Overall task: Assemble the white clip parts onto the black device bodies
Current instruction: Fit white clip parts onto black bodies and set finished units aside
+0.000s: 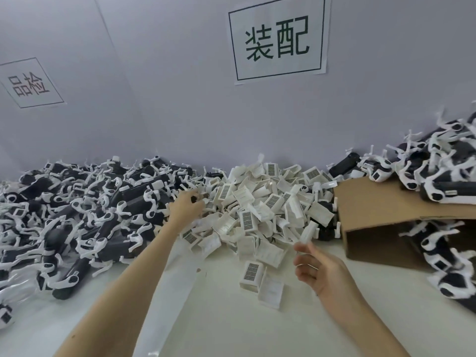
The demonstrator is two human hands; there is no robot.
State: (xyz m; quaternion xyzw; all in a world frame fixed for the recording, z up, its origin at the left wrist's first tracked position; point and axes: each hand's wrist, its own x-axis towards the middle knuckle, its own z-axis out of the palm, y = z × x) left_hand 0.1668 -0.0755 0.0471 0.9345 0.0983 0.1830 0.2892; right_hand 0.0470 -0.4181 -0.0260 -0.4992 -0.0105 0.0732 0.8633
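The wall (pixel 180 86) carries 2 printed signs (pixel 277 38). Against it, the table (pixel 226 318) bears 3 heaps: black bodies (pixel 77 215) at the left, loose white clips (pixel 257 202) in the centre, and further bodies piled on and inside a cardboard box (pixel 373 215) at the right. Many bodies in both dark heaps show white fittings; whether these are finished units cannot be told. The step in hand appears to be pick-up of parts, judged from both hands being at the heaps. The left hand (pixel 186 203) reaches to the seam between the body heap and the clip heap, fingers curled around something small and dark; the item cannot be identified. The right hand (pixel 315 266) pinches 1 clip (pixel 307 231) at its lower end, just in front of the clip heap. That clip stands near upright, its long axis tilted slightly right, free end pointing up and away from the person. The next move likely calls for 1 body drawn clear of the heap, then clip and body brought together and aligned before seating.
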